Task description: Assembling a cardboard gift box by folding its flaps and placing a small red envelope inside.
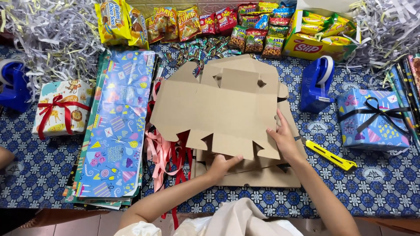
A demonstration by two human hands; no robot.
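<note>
A flat brown cardboard box blank point(218, 109) with cut flaps lies on top of a stack of similar blanks point(258, 175) in the middle of the table. My right hand point(284, 140) presses on the top blank's lower right corner, fingers spread along its edge. My left hand point(221, 165) rests at the front edge, its fingers tucked under the top blank and on the stack below.
A pile of patterned wrapping paper point(116, 126) and pink and red ribbons point(168, 153) lie to the left. Two wrapped gifts point(61, 109) point(372, 118), blue tape dispensers point(317, 83), a yellow utility knife point(330, 156), snack packets point(218, 22) and shredded paper point(48, 30) surround the work area.
</note>
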